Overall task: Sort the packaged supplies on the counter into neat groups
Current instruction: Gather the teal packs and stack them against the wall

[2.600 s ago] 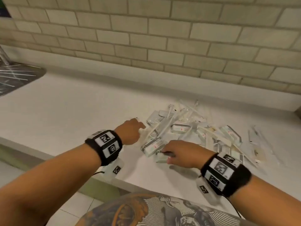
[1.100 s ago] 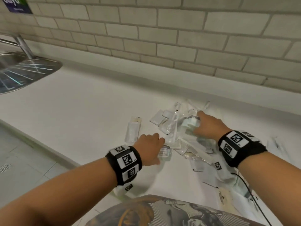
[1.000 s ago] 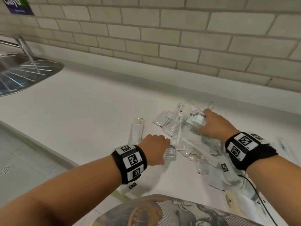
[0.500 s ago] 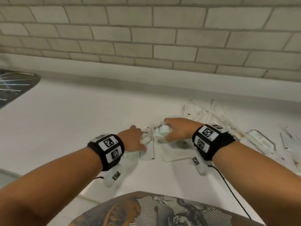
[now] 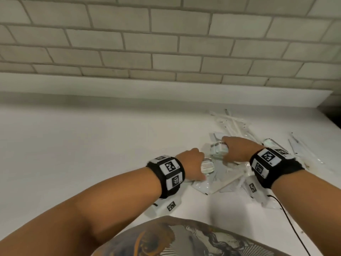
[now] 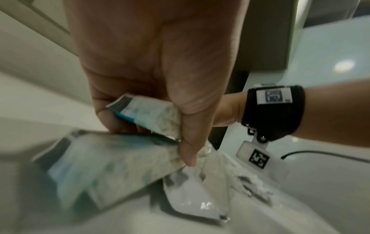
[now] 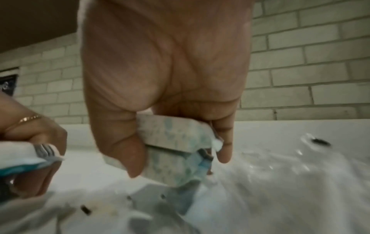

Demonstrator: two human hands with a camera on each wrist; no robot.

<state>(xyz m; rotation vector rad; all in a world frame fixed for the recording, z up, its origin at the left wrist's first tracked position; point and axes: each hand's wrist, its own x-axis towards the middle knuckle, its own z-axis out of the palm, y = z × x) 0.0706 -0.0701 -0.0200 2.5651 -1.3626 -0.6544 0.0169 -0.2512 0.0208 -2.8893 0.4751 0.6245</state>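
Note:
A loose pile of clear and white packets (image 5: 219,180) lies on the white counter (image 5: 92,145). My left hand (image 5: 191,165) grips a flat white and blue packet (image 6: 148,117) at the pile's left edge, with a larger similar packet (image 6: 108,169) just below it. My right hand (image 5: 234,152) holds a small stack of white and blue packets (image 7: 176,150) between thumb and fingers, just above the pile. In the head view that stack (image 5: 218,147) shows beside my right knuckles. Both hands are close together.
Long thin clear wrapped sticks (image 5: 232,122) lie behind the pile toward the brick wall (image 5: 166,43). More clear packets (image 5: 302,150) lie to the right. A black cable (image 5: 291,218) runs from my right wrist. The counter's front edge is near my body.
The view has swung right, so the sink is out of sight. My right hand has kept its stack and sits a little further right over the pile; my left hand now grips a packet.

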